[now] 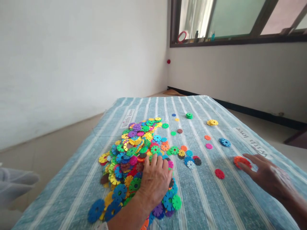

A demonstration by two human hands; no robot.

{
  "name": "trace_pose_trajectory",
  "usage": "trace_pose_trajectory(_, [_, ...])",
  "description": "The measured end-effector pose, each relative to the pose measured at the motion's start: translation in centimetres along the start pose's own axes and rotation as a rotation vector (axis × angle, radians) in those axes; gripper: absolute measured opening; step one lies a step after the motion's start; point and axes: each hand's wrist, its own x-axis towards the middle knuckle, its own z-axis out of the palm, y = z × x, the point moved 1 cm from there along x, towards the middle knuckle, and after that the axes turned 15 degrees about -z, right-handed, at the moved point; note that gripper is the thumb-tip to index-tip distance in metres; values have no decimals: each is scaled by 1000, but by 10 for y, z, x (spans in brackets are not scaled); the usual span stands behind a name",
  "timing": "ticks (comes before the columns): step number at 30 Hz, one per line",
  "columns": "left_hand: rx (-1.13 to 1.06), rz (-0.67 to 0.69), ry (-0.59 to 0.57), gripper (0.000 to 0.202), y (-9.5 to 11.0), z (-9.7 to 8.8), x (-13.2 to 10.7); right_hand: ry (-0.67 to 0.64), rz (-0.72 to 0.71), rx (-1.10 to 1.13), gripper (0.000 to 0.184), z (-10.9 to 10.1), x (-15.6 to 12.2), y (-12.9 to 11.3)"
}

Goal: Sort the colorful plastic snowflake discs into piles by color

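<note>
My left hand (155, 175) lies on a large pile of notched plastic discs (124, 157), its fingers stretched over them and slightly apart. What is under its fingertips is hidden. A green disc (155, 149) lies just beyond those fingers. To the right, my right hand (268, 172) is open around the edge of an orange-red disc (238, 162) on the cloth. Its thumb and index finger are spread over the disc; I cannot tell whether they touch it. A red disc (219, 173) lies flat to the left of that hand.
A striped blue tablecloth (201, 198) covers the table. Small stacks of green discs (189, 116), yellow discs (212, 122) and blue discs (224, 142) stand on the right half. Between them and the pile lie single discs, among them a pink disc (209, 146) and a brown disc (179, 131).
</note>
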Motion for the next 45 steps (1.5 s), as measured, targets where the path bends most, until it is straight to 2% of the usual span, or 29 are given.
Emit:
trace_pose_trajectory(2, [-6, 5, -12, 19, 1, 0, -1, 23, -19, -26, 49, -4, 6, -12])
trace_pose_trajectory(4, [-5, 9, -27, 19, 1, -1, -1, 43, -98, 7, 44, -8, 17, -34])
trace_pose_trajectory(8, [4, 22, -50, 20, 2, -2, -2, 57, -333, 190, 33, -12, 53, -104])
trace_pose_trajectory(11, [11, 38, -35, 22, 3, -1, -3, -89, -475, 312, 25, -10, 86, -161])
trace_pose_trajectory(14, [17, 68, -2, 22, 3, 0, -5, -211, -535, 268, 24, -1, 117, -208])
trace_pose_trajectory(16, [26, 92, 25, 23, 4, 1, -6, -261, -520, 205, 22, 10, 132, -229])
trace_pose_trajectory(19, [42, 117, 59, 24, 4, 2, -8, -301, -475, 146, 19, 28, 145, -248])
trace_pose_trajectory(23, [45, 136, 87, 22, 5, 5, -11, -307, -442, 110, 19, 42, 148, -258])
trace_pose_trajectory(28, [51, 147, 70, 23, 6, 7, -12, -281, -447, 108, 18, 43, 146, -256])
trace_pose_trajectory(32, [37, 155, 67, 23, 7, 6, -12, -236, -454, 143, 20, 42, 142, -243])
trace_pose_trajectory(38, [-71, 208, 52, 23, 8, 7, -13, -9, -353, 414, 21, 38, 132, -213])
trace_pose_trajectory(41, [-91, 238, 25, 22, 9, 5, -13, -5, -325, 551, 18, 32, 124, -204])
trace_pose_trajectory(45, [-89, 249, 21, 23, 9, 5, -13, -29, -345, 627, 16, 21, 112, -196])
